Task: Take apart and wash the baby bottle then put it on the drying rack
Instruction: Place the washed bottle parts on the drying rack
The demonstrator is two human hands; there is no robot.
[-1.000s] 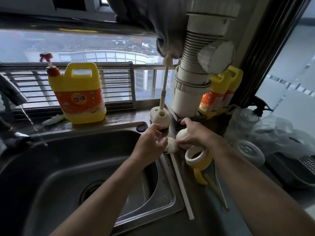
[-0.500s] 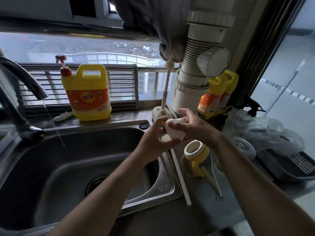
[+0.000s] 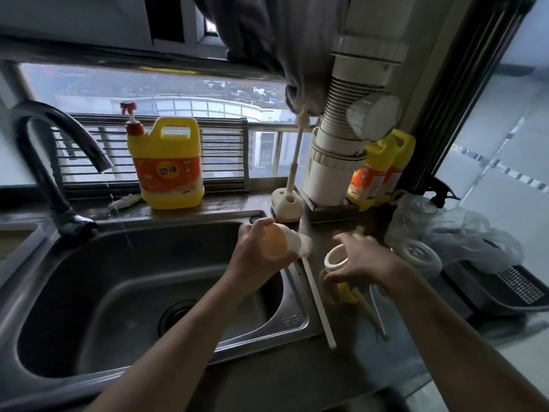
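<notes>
A moment ago both my hands were bunched on one pale piece at the right rim of the sink (image 3: pixel 104 278); now they have parted. My left hand (image 3: pixel 258 257) keeps that rounded bottle part (image 3: pixel 276 242), fingers curled round it, just above the sink's right rim. My right hand (image 3: pixel 368 263) has dropped onto the yellow-handled collar (image 3: pixel 334 257), which stands on the counter just right of the sink. The blur hides whether those fingers have closed, so I cannot tell.

I judge the taking apart is nearly done and the washing comes next. The bottle brush (image 3: pixel 316 298) lies along the sink's right rim, between my hands. The tap (image 3: pixel 44 150) at the sink's back left runs a thin stream. Far right of the sink sits a dark grid tray (image 3: pixel 520 289) (probably the drying rack).
</notes>
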